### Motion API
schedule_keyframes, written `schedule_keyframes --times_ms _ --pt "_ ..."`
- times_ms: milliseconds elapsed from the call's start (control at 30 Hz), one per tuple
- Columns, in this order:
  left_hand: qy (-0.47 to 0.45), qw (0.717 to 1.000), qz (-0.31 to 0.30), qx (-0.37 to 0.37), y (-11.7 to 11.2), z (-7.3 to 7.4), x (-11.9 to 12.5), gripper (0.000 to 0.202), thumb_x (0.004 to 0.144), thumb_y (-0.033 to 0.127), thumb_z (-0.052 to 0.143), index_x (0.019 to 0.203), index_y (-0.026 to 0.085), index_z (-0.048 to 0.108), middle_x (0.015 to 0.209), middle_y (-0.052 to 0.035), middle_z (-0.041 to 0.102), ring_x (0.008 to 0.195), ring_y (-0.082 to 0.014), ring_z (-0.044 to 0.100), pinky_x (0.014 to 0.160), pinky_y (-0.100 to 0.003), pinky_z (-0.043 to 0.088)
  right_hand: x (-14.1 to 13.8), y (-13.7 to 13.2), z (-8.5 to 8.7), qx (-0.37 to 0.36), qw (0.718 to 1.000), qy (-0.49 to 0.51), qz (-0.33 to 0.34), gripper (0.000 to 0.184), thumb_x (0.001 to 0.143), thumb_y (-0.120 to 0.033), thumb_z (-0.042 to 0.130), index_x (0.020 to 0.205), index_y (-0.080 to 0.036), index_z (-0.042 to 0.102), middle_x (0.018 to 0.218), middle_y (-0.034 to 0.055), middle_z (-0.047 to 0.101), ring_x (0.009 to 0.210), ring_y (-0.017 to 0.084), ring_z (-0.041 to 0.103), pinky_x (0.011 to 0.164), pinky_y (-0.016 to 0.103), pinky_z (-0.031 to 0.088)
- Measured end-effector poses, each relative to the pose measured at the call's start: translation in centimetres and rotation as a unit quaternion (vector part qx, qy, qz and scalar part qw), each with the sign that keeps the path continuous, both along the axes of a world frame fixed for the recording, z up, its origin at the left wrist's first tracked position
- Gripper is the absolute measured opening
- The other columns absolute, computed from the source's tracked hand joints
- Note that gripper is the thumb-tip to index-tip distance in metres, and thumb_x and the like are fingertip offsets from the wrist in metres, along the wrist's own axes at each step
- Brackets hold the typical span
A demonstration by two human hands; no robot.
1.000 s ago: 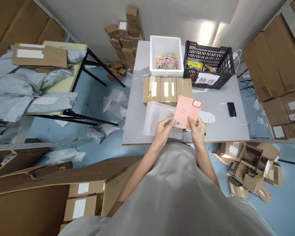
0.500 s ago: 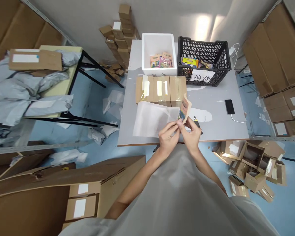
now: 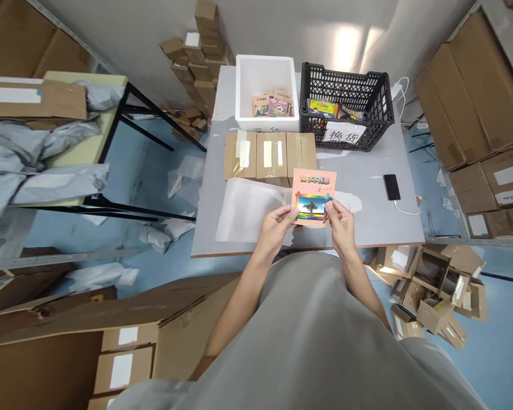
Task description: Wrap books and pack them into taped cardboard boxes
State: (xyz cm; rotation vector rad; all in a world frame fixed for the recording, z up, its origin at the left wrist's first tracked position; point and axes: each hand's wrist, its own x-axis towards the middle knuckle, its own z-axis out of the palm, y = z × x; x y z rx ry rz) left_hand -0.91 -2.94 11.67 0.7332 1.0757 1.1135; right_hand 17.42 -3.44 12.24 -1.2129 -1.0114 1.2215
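A pink booklet (image 3: 314,185) with a tree picture on its cover faces me, upright, just above the front of the grey table. My left hand (image 3: 277,228) pinches its lower left edge between thumb and fingers. On the opposite side, my right hand (image 3: 342,225) grips the lower right edge, thumb on the cover. Beneath and to the left lies a whitish translucent sheet or bag (image 3: 248,213). Taped cardboard boxes (image 3: 271,162) sit in a row right behind the booklet.
A white foam box (image 3: 243,91) and a black crate (image 3: 382,108), both holding booklets or packets, stand at the back of the table (image 3: 367,219). A phone (image 3: 391,187) with a cable lies at right. Cardboard cartons (image 3: 436,307) litter the floor; a side table (image 3: 106,85) bears grey parcels.
The booklet was bent and edge-on, with both hands close together at its bottom. Now it is flat with its cover towards me, and my hands have spread to its two sides.
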Motion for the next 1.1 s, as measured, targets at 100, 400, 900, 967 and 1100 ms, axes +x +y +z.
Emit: schedule_keyframes --times_ms 100,400,900,967,1100 --pt "0.027 0.999 0.039 -0.003 0.0 0.3 0.7 0.062 0.070 0.067 0.103 0.107 0.020 0.092 0.105 -0.0103 0.089 0.094 -0.0252 0.083 0.084 -0.034 0.067 0.1 0.0 0.0 0.023 0.996 -0.068 -0.056 0.063 0.107 -0.069 0.065 0.148 -0.024 0.077 0.142 0.0104 0.082 0.130 0.028 0.079 0.111 0.044 0.066" --pt "0.192 0.967 0.054 0.158 -1.7 0.8 4.4 0.042 0.101 0.057 0.081 0.125 0.024 0.091 0.127 -0.0090 0.087 0.122 -0.0344 0.083 0.109 -0.053 0.069 -1.7 -1.4 0.5 0.021 0.991 -0.113 -0.063 0.065 0.097 -0.066 0.082 0.146 -0.023 0.079 0.148 0.0101 0.080 0.131 0.032 0.081 0.115 0.046 0.067" --pt "0.019 0.999 -0.032 0.001 1.4 -1.3 -0.9 0.063 0.075 0.069 0.100 0.109 0.017 0.091 0.103 -0.0144 0.089 0.090 -0.0267 0.085 0.085 -0.040 0.071 0.5 0.0 -0.5 -0.006 0.999 0.008 -0.051 0.062 0.095 -0.072 0.080 0.124 -0.018 0.086 0.123 0.0149 0.088 0.111 0.032 0.086 0.103 0.048 0.071" --pt "0.015 1.000 -0.009 -0.007 1.1 -1.1 -0.9 0.064 0.071 0.066 0.104 0.110 0.018 0.091 0.103 -0.0139 0.089 0.089 -0.0263 0.085 0.085 -0.040 0.071 0.4 0.0 -0.9 -0.007 0.998 -0.009 -0.057 0.067 0.095 -0.074 0.078 0.129 -0.017 0.084 0.131 0.0171 0.086 0.120 0.034 0.084 0.108 0.050 0.069" --pt "0.078 0.994 0.067 0.039 0.1 -0.1 -0.3 0.063 0.076 0.067 0.100 0.116 0.018 0.092 0.115 -0.0136 0.089 0.103 -0.0308 0.086 0.097 -0.047 0.072 -0.4 -0.5 -1.0 0.009 0.991 -0.078 -0.108 0.071 0.097 -0.072 0.078 0.146 -0.021 0.077 0.156 0.0175 0.074 0.146 0.034 0.073 0.121 0.054 0.062"
